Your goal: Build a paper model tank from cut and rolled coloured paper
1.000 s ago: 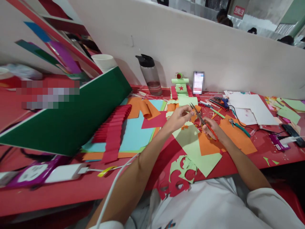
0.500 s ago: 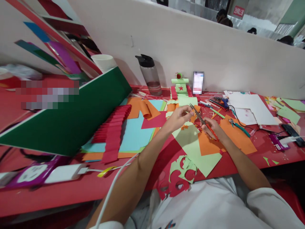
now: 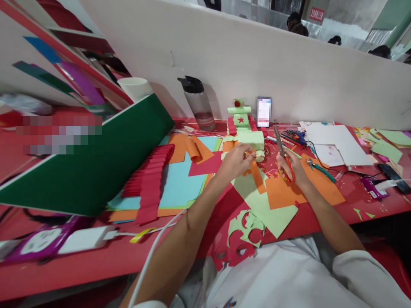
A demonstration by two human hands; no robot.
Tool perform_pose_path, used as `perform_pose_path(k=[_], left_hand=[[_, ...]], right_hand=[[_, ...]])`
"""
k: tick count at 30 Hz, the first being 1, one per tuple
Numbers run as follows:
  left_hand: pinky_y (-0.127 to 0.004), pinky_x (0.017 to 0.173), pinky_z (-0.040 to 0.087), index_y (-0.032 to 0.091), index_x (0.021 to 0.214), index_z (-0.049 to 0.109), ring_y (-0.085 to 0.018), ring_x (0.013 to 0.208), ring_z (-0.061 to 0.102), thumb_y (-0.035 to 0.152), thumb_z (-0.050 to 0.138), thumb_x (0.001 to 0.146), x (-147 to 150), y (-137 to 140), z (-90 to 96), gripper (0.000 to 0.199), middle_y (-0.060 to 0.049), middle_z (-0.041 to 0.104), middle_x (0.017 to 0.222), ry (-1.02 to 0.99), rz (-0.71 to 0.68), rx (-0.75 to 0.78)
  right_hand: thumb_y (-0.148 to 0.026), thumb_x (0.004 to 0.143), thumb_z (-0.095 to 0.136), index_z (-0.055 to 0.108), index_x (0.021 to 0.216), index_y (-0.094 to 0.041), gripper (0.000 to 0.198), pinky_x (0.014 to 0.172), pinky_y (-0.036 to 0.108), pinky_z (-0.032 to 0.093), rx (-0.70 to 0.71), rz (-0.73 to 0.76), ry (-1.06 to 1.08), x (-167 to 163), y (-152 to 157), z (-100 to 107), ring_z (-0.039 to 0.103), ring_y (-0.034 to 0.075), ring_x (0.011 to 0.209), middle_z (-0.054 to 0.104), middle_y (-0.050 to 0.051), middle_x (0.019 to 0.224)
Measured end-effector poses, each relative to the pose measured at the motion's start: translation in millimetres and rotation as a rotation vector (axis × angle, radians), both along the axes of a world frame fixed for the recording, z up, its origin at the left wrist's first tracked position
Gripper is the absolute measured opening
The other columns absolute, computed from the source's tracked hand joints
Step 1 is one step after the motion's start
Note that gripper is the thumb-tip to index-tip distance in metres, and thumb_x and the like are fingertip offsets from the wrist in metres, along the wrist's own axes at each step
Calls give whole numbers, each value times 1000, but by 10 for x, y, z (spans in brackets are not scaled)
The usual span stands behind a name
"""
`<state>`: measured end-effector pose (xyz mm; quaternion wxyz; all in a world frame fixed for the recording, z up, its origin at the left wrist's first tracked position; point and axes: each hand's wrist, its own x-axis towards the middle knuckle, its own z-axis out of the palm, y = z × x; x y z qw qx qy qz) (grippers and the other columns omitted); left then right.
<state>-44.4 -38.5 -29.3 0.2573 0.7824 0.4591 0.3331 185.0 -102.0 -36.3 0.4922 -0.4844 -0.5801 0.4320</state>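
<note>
My left hand [image 3: 238,161] is closed, its fingertips pinching the upper end of an orange paper strip [image 3: 258,179]. That strip hangs slantwise above a pale green sheet [image 3: 276,220]. In my right hand [image 3: 294,166] is a pair of scissors [image 3: 278,139] with red-orange handles, blades pointing up and apart from the strip. Just behind my left hand stands a figure of rolled green, red and orange paper [image 3: 250,137] with a red star. Small red paper stars [image 3: 272,174] lie between my hands, and an orange sheet [image 3: 324,184] lies under my right hand.
Pleated red paper [image 3: 150,182] rests on blue sheets at left, beside a leaning green board [image 3: 96,158]. A bottle [image 3: 199,105] and phone [image 3: 264,112] stand by the wall. Pliers [image 3: 321,170] lie at right. Cut-out scraps [image 3: 236,229] sit at the front edge. A white cable [image 3: 150,252] crosses my left arm.
My right hand has drawn the scissors back to the right and turned the blades upward. My left hand has moved slightly left and lower, and the orange strip now shows below its fingers.
</note>
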Motion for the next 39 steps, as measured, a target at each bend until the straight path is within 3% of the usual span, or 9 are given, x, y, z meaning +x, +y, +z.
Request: perform_pose_path(k=[7,12,15,19,25,29,33,39], left_hand=[[-33,61,35,22,91,69,-25,75,62,27,56,91,-81,11,-43,14,-12,70,106,302,150,103],[-31,60,35,24,87,70,-25,74,65,27,61,87,-63,56,-147,10,-10,75,102,295,66,106],[-32,61,35,23,82,69,-24,67,62,27,61,87,-14,75,-188,10,-9,74,85,277,25,88],[-32,62,40,21,81,71,-23,68,61,35,63,87,23,60,-112,17,-9,73,79,102,15,44],[-26,56,42,19,77,68,-15,60,58,50,75,82,-30,-27,108,32,-4,69,70,-552,-175,-216],[-24,58,46,19,73,69,-13,60,61,47,87,72,-25,-54,120,34,-1,66,64,-795,-260,-363],[-27,73,56,18,77,71,-14,70,67,48,90,71,67,-67,59,36,-3,73,77,-785,-303,-500],[-33,82,59,17,77,72,-17,75,69,53,91,65,195,-107,-5,43,-3,72,77,-578,-311,-573]], right_hand=[[-56,84,77,56,98,-23,41,42,19,48,-58,13,-35,25,14,-1,56,9,47,67,-3,71],[-55,83,79,55,98,-24,43,38,19,44,-77,18,-19,29,28,-31,54,9,42,69,-3,72],[-55,83,80,55,98,-23,43,39,20,45,-66,18,-15,41,36,-26,53,9,42,70,-3,74],[-55,83,79,56,98,-23,42,40,21,48,-32,11,20,48,35,13,53,8,43,71,-2,75],[-58,80,81,55,95,-25,45,40,21,49,1,-36,116,78,53,70,60,11,48,73,-2,77],[-62,82,78,54,99,-27,46,42,21,49,-7,49,170,150,65,70,71,18,65,73,1,80],[-61,82,79,54,100,-26,47,43,21,46,-93,162,171,238,28,122,72,20,70,72,2,80],[-35,72,88,57,100,-24,43,40,20,38,-180,202,-18,388,-65,323,53,9,47,65,-5,70]])
